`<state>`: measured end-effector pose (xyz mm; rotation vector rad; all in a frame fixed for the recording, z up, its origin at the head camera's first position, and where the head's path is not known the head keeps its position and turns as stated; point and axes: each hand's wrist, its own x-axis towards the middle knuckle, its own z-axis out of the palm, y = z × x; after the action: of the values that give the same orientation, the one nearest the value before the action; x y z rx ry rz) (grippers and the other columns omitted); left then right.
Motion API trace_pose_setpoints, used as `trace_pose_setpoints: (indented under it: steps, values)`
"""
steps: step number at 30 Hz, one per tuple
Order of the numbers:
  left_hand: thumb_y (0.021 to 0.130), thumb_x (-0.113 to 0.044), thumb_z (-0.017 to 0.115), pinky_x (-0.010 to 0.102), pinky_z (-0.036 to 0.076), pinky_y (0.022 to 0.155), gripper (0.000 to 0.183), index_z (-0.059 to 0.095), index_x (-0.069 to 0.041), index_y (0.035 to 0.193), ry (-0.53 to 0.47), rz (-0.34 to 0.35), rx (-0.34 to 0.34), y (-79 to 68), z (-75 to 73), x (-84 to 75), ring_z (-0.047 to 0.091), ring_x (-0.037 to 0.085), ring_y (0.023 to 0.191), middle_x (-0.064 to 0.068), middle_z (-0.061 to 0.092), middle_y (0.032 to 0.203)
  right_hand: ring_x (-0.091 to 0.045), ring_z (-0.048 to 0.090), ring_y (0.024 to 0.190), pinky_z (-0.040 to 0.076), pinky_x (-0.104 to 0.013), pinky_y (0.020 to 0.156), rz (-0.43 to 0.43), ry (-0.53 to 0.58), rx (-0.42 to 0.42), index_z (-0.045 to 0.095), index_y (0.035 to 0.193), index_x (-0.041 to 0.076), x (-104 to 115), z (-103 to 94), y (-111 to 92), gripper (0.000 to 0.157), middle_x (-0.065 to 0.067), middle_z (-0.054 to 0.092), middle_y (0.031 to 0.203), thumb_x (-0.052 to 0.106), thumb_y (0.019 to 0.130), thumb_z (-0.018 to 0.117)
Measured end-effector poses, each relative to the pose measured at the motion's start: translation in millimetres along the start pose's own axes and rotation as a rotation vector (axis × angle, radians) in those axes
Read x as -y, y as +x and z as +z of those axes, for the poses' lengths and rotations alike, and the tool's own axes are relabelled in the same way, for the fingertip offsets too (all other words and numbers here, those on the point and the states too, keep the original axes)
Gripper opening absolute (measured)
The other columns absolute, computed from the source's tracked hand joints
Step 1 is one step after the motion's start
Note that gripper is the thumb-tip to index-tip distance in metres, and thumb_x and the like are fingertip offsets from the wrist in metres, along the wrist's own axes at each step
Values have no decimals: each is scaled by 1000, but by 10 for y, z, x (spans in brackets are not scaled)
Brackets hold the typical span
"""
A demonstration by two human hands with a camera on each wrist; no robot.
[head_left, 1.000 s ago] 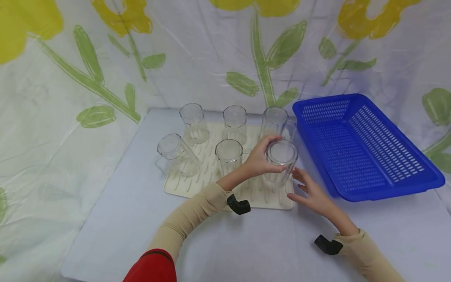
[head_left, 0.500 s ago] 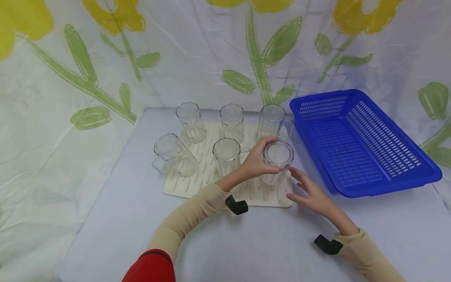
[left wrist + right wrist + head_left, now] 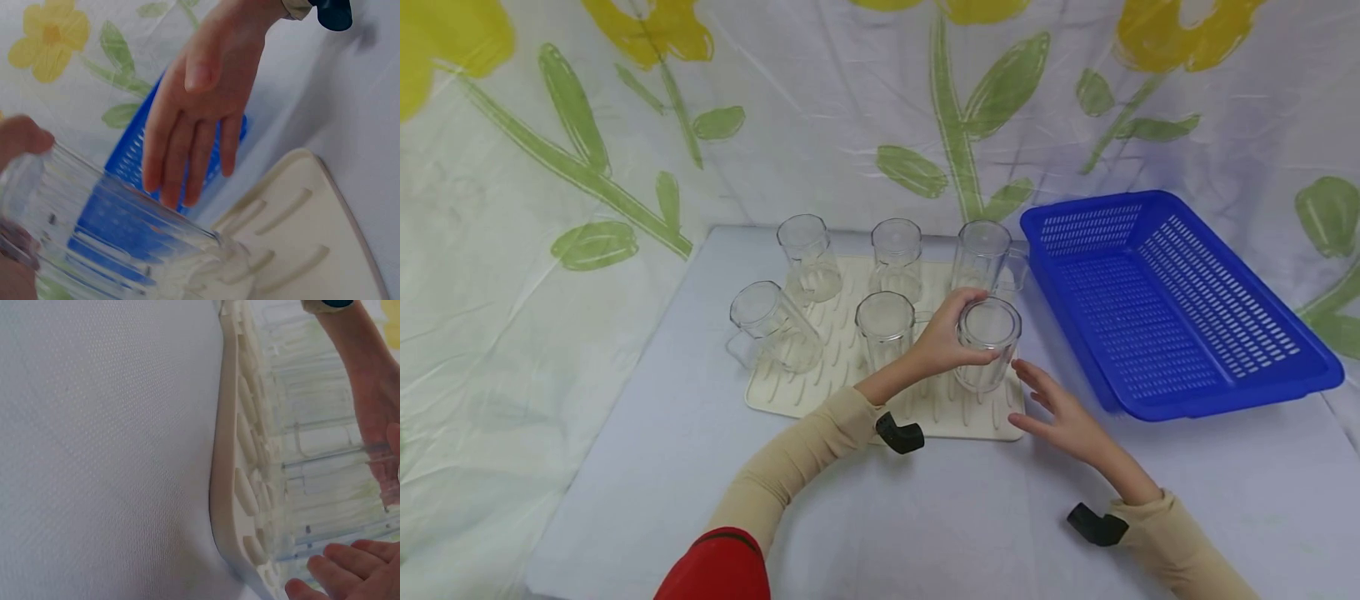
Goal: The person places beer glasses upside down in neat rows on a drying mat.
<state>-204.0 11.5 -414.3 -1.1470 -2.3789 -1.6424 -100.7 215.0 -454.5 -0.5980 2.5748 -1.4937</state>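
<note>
My left hand [image 3: 951,337] grips an upside-down clear glass mug [image 3: 989,358] near its base, with fingers and thumb around its sides. The mug is over the front right of a cream ribbed drying mat [image 3: 790,392]; whether its rim fully rests there I cannot tell. My right hand [image 3: 1063,417] is just right of the mug, fingers extended and slightly spread, holding nothing. In the left wrist view the mug [image 3: 119,225] lies across the lower left, with the right hand [image 3: 200,106] beside it. Left of the held mug stands another glass mug [image 3: 886,329].
Three glass mugs, including a back right mug [image 3: 983,250], line the mat's rear. One more mug [image 3: 775,325] stands front left, its handle pointing left. A blue perforated basket [image 3: 1180,308] sits to the right. Behind the table hangs a flowered sheet [image 3: 820,108].
The held mug has shifted slightly left and lower over the mat with my left hand. My right hand stays nearly in place beside it. The head view has tilted a little.
</note>
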Motion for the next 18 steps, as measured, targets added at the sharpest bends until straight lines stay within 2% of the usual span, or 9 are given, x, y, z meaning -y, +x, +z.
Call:
trace_pose_setpoints:
  steps: [3,6,9,11,12,13,15,16,18]
  values:
    - [65,-11,79,20,27,97,77,38,6,128,41,-86,61,6,-31,-84,37,20,118,16,41,128,-41,28,122,30,-54,92,-29,-45,9,23,136,-9,18,-19,-29,65,-26,29,137,8,85,61]
    - [69,-15,76,23,23,100,82,30,4,134,102,-163,175,12,-91,-180,28,22,125,17,32,136,-39,36,118,36,-48,90,-60,-52,59,28,133,-11,122,-73,-69,53,-26,36,132,4,89,54]
    - [70,-17,75,29,20,102,90,22,2,139,209,-195,311,21,-168,-316,16,25,130,20,17,143,-31,46,113,42,-35,88,-115,62,199,34,130,-11,342,-213,-79,38,-25,45,125,-1,94,40]
    - [71,-21,75,33,15,104,94,17,0,141,312,-171,374,44,-235,-454,8,26,132,20,7,145,-25,50,109,43,-29,86,-181,164,282,36,127,-14,534,-359,-32,34,-25,49,120,-5,95,31]
    - [71,-23,75,36,10,104,95,16,-2,142,366,-152,382,67,-275,-540,4,27,132,20,3,145,-22,51,108,43,-26,85,-227,203,298,37,126,-15,631,-443,14,34,-24,51,118,-7,95,28]
    - [73,-27,73,40,6,104,94,15,-3,143,439,-121,376,100,-323,-627,-1,27,132,19,2,146,-20,51,107,43,-25,85,-265,207,292,37,125,-15,730,-537,72,34,-23,52,117,-9,94,26]
    - [76,-36,69,47,-3,102,91,15,-7,144,600,-40,320,216,-431,-775,-10,26,131,16,-1,147,-16,51,108,43,-23,85,-329,128,184,39,126,-13,924,-730,232,34,-18,54,117,-8,94,30]
    - [77,-43,66,50,-7,100,91,15,-9,144,693,-3,280,299,-490,-829,-14,26,130,14,-2,147,-17,51,108,42,-22,85,-347,49,105,41,126,-10,1008,-829,335,34,-16,54,118,-6,94,33]
    - [77,-56,58,57,-10,96,92,12,-13,145,866,30,201,499,-603,-873,-24,26,127,10,-5,148,-18,45,114,38,-27,92,-312,-147,-32,40,131,-3,1137,-1025,577,37,-14,49,124,4,94,42]
